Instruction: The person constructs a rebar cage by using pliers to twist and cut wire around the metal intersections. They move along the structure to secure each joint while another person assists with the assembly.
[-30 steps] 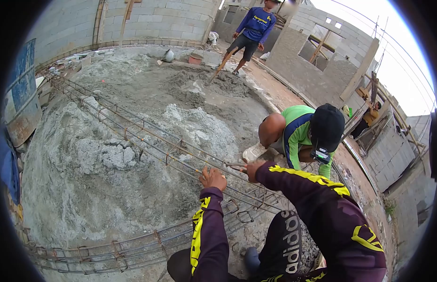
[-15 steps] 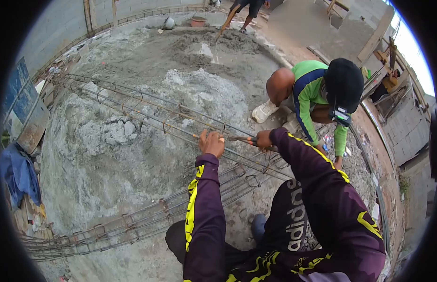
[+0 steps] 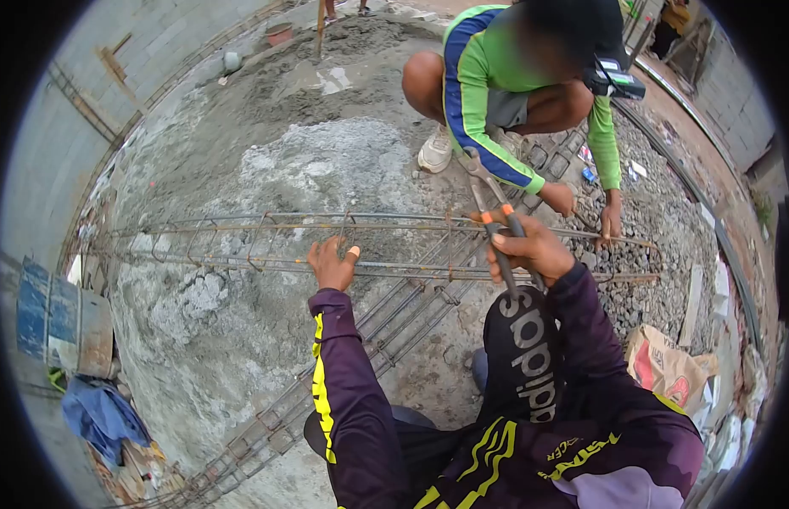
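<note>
Long-handled pincers (image 3: 488, 197) with dark handles and orange bands point upward in my right hand (image 3: 532, 246), whose fingers wrap round the handles. My left hand (image 3: 332, 265) is at the lower bars of a long rebar cage (image 3: 284, 222), its thumb and a finger apart; whether it grips a bar is hard to tell. Beneath this cage, a second rebar cage (image 3: 394, 318) runs diagonally towards the lower left. Right of my right hand, a co-worker's two hands (image 3: 611, 219) are near the cage's right end.
A co-worker in a green shirt (image 3: 475, 93) squats just ahead. Grey cement mix (image 3: 191, 331) spreads at the left, gravel (image 3: 640, 280) at the right. A blue drum (image 3: 59, 314) stands far left, and a paper bag (image 3: 666, 365) lies at the lower right.
The view has turned right. My right hand has lifted the pincers from the cage, and they now point upward. My left hand's fingers are more spread. The co-worker's hands are now at the cage end.
</note>
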The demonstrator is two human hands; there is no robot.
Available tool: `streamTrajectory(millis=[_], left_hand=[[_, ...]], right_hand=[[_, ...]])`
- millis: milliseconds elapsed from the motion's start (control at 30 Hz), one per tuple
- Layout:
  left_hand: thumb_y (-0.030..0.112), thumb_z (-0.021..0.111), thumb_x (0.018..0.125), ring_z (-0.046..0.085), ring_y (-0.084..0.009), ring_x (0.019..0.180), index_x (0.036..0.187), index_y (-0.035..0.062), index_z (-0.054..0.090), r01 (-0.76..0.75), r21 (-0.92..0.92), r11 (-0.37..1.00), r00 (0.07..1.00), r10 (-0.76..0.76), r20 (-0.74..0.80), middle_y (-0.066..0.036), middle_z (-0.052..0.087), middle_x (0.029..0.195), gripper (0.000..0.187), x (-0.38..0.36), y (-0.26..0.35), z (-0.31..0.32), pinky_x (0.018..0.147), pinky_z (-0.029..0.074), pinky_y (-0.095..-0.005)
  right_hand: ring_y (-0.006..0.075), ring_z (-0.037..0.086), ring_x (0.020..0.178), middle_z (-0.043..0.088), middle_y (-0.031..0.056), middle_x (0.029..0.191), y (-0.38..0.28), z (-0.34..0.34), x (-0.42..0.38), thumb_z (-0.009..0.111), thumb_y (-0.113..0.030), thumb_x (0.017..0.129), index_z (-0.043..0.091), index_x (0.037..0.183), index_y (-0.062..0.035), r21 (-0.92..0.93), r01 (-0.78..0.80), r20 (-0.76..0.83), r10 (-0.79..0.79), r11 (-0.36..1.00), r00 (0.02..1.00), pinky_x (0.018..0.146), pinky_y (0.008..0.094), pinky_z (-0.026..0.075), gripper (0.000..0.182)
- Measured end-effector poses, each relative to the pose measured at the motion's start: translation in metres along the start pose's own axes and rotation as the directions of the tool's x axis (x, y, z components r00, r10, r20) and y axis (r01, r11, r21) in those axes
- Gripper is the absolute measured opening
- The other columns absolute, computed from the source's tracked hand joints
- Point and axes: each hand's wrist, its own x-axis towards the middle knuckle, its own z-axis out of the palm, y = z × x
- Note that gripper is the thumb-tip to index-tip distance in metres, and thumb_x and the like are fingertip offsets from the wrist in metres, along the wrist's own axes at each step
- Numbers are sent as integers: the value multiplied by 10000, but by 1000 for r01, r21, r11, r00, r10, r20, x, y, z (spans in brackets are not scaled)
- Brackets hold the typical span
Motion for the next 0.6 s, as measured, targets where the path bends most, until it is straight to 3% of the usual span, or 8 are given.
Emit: streamTrajectory(millis=[67, 167, 333, 400, 467, 500, 567, 600], left_hand=[[388, 673, 798, 192, -401, 1350, 1277, 66, 551, 13, 27, 1000, 1000, -14, 27, -158, 512, 1343, 590, 0, 8, -5, 1116, 177, -489], [424, 689, 789, 187, -405, 1344, 1291, 62, 537, 17, 19, 1000, 1000, -17, 25, -158, 490, 1354, 638, 0, 6, -2, 1106, 188, -503], [510, 728, 749, 228, -396, 1327, 1301, 43, 529, -48, 48, 998, 996, 44, 80, -171, 456, 1392, 749, 5, -7, -5, 1103, 203, -490], [548, 738, 723, 247, -397, 1325, 1334, 35, 503, -38, 64, 997, 987, 27, 157, -179, 428, 1417, 831, 4, 3, -16, 1114, 197, -473], [607, 775, 641, 171, -404, 1398, 1461, 83, 342, 35, 14, 999, 955, -38, 295, -175, 304, 1509, 1065, 15, -17, -16, 1130, 156, -530], [622, 787, 607, 142, -396, 1417, 1486, 112, 270, -21, 255, 967, 953, -58, 297, -171, 241, 1533, 1141, 11, 13, -22, 1131, 142, -551], [651, 811, 537, 84, -380, 1454, 1537, 170, 126, -107, 685, 720, 957, -112, 268, -164, 116, 1582, 1305, -21, 94, -54, 1132, 113, -593], [657, 823, 500, 56, -379, 1458, 1538, 186, 83, -205, 703, 681, 943, -56, 328, -155, 74, 1588, 1358, -24, 104, -52, 1125, 95, -615]], right_hand=[[208, 645, 743, 629, 104, 905, 1, -30, -26, 539, -112, 946, 401, 1376, -6, -154, 13, -43, -20, 988, 999, 694, 357, 556, 464], [198, 661, 787, 632, 100, 925, 1, -45, -53, 539, -124, 953, 443, 1338, -10, -193, 42, -97, -62, 980, 993, 734, 345, 565, 413], [218, 672, 823, 641, 106, 935, 7, 8, -59, 539, -122, 956, 403, 1385, -25, 477, 148, -86, -122, 866, 989, 758, 357, 569, 460], [235, 675, 840, 638, 115, 941, 26, 19, -49, 537, -124, 957, 386, 1396, -24, 453, 84, 19, -104, 887, 994, 759, 360, 570, 475], [251, 678, 881, 638, 133, 963, 58, 16, -35, 532, -146, 964, 377, 1400, -23, 455, 26, 150, -106, 890, 983, 762, 361, 574, 479], [256, 677, 896, 639, 140, 974, 60, 13, -47, 530, -154, 966, 374, 1402, -21, 474, -5, 195, -99, 880, 976, 768, 364, 575, 482], [267, 675, 927, 640, 155, 998, 62, 8, -77, 525, -170, 970, 367, 1406, -16, 511, -97, 310, -78, 854, 948, 779, 370, 577, 489], [270, 674, 936, 640, 161, 1009, 63, 3, -91, 524, -176, 972, 358, 1414, -16, 503, -112, 338, -76, 857, 938, 786, 370, 577, 498]])
